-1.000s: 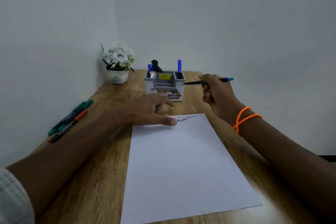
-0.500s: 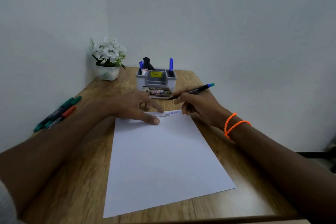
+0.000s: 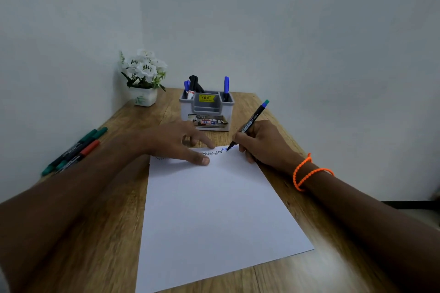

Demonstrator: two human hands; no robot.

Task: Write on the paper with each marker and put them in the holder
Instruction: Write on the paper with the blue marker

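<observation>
Marker (image 3: 252, 122): black barrel, blue-green end cap, held in the right hand (image 3: 264, 144), fingers curled round it, tip touching the far edge of the paper (image 3: 214, 209) at the end of a zigzag line (image 3: 214, 153).
Left hand (image 3: 176, 143): flat, fingers spread, pressing the paper's far left part to steady it; holds nothing.
Paper: white sheet on the counter (image 3: 107, 233), blank below the scribbled line.
Holder (image 3: 206, 110): grey, just beyond the paper; several blue and black markers already stand in it.
Loose markers (image 3: 75, 150): green and red ones, by the left wall, well apart from the paper.
Flower pot (image 3: 143, 96): far left corner.
Progress, judged: partly done; this marker is mid-stroke and not yet stowed, and the loose ones appear untried.
</observation>
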